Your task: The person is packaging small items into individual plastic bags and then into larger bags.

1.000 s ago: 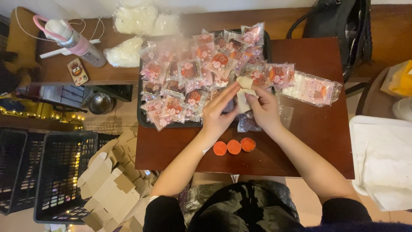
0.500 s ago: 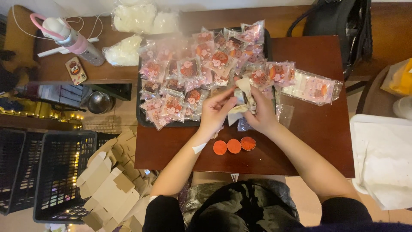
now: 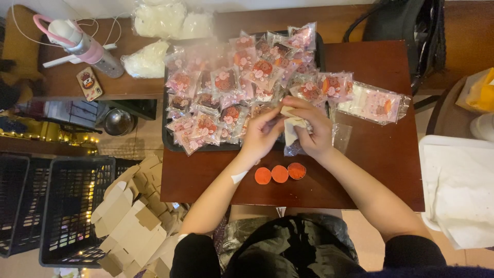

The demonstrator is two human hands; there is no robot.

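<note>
1. Dark wood table, small; nearly everything in hand sits on it.
2. Black tray on the table's far left, heaped with sealed pink floral packets. The heap overhangs the rim on the left, so a knock from a forearm could slide packets off onto the floor.
3. Stack of empty bags lies flat, just right of the hands, apart from them.
4. Left hand and right hand meet over the tray's near right corner, fingertips touching. Both are pinched narrow on one small pale packet.
5. The small pale packet sits between the two hands, held above the table; the right hand wraps its right side and the left thumb and fingers nip its top edge. What is inside is hidden by the fingers.
6. Risk, my judgement: the film looks thin and slippery, so an uneven pull could tear it or crease the flap; a loose grip could drop it onto the piled packets.
7. Another clear bag lies under the right wrist and could get dragged off by the arm.
8. Three orange round discs lie in a row just beside the wrists, nearer the person, touching one another. A wrist coming down could smear or crush them, or a sweep could push them over the near edge.
</note>
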